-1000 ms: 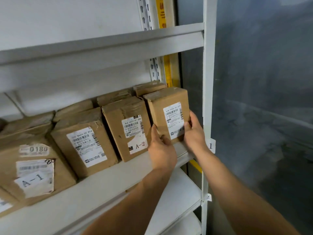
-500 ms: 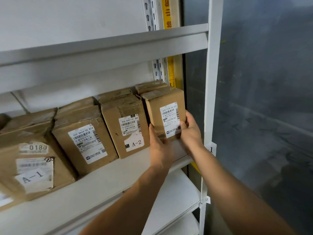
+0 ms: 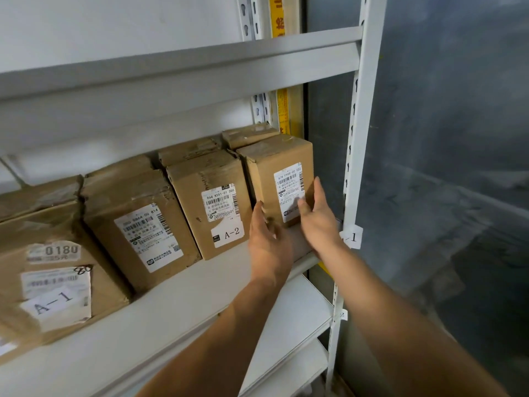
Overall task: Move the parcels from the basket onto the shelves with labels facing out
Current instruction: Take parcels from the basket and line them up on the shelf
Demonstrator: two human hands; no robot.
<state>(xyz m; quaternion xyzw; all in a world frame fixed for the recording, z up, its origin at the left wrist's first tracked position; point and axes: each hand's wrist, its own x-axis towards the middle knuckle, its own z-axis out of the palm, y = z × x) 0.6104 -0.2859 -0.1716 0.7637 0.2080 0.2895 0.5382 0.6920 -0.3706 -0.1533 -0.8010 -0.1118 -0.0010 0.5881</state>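
The rightmost parcel (image 3: 279, 179) stood upright on the shelf (image 3: 183, 293), label outward; both hands — left hand (image 3: 267, 239), right hand (image 3: 317, 216) — hovered released just before it.

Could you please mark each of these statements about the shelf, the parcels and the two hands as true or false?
1. The rightmost parcel stands on the shelf with its label facing out. True.
2. The left hand grips the parcel marked A-2. False: its fingers are straight and hold nothing, just in front of the rightmost parcel's lower left corner.
3. The right hand has straight fingers in front of that parcel's label. True.
4. The parcel marked A-1 sits at the right end of the row. False: it is furthest left.
5. The tag on the upright post reads 1. True.
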